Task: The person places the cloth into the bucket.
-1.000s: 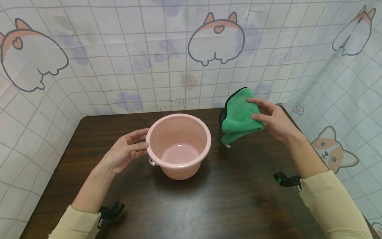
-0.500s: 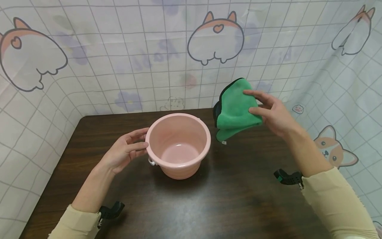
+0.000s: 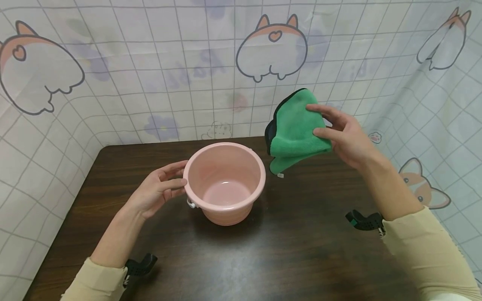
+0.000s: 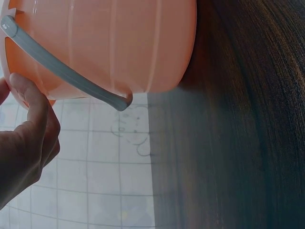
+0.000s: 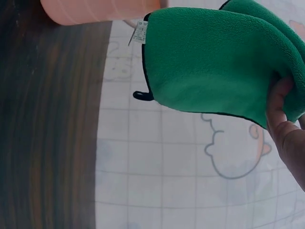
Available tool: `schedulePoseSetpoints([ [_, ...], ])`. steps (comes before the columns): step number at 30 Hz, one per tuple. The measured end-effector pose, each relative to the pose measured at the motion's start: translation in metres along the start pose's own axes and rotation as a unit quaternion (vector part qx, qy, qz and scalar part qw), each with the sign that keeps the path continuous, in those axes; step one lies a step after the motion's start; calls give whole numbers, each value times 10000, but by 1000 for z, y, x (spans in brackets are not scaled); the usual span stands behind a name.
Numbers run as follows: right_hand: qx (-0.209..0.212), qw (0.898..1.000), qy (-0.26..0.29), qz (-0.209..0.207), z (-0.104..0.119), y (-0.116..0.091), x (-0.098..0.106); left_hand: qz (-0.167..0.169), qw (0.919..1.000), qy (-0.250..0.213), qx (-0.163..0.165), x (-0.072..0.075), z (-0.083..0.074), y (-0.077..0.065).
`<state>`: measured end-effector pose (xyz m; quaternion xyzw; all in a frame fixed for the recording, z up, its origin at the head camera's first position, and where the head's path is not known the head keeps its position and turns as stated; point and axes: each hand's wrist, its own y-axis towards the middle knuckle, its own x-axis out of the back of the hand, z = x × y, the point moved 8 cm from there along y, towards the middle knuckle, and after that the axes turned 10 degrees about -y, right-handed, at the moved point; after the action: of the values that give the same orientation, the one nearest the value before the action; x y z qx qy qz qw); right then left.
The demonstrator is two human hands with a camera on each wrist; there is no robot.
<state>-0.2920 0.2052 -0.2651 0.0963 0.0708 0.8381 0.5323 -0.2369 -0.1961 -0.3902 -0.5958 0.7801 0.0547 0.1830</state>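
Nearest are two pale yellow cloth sleeves, with a black, curved wrist mount jutting from the left cuff and its black perforated twin from the right. They extend over a dark brown wood-grain table with a soft patch of light near its front.

Farther in, the left hand lightly pinches the side of a round, pale pink plastic bucket at its rim, thumb and fingers slightly bent. The bucket stands upright on the table, and its bottom shows a small shine. A smooth grey carrying handle — whitish in the head view — slants down its outer wall.

To the right, the right hand grips a soft green fabric cloth with dark edging, between thumb and fingers. The cloth is folded over and hangs in the air above the table, its lowest corner near the bucket's rim but apart from it. A white fabric label dangles from that corner (its dark print is too small to read), and a small black hanging loop sticks out from the edging.

Behind everything hangs a white, grid-patterned sheet with lilac flowers and cartoon dogs, one dog's rump bearing a heart. Faint purple lettering runs across it — too blurred to read with certainty.
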Motion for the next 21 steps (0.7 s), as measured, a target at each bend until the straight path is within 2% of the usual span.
schedulePoseSetpoints([
  [7, 201, 9997, 126, 76, 14, 0, -10, -8, 10000, 26, 27, 0, 0, 0],
  [21, 461, 9989, 41, 99, 32, 4, -32, 38, 10000, 57, -17, -1, -2, 0],
])
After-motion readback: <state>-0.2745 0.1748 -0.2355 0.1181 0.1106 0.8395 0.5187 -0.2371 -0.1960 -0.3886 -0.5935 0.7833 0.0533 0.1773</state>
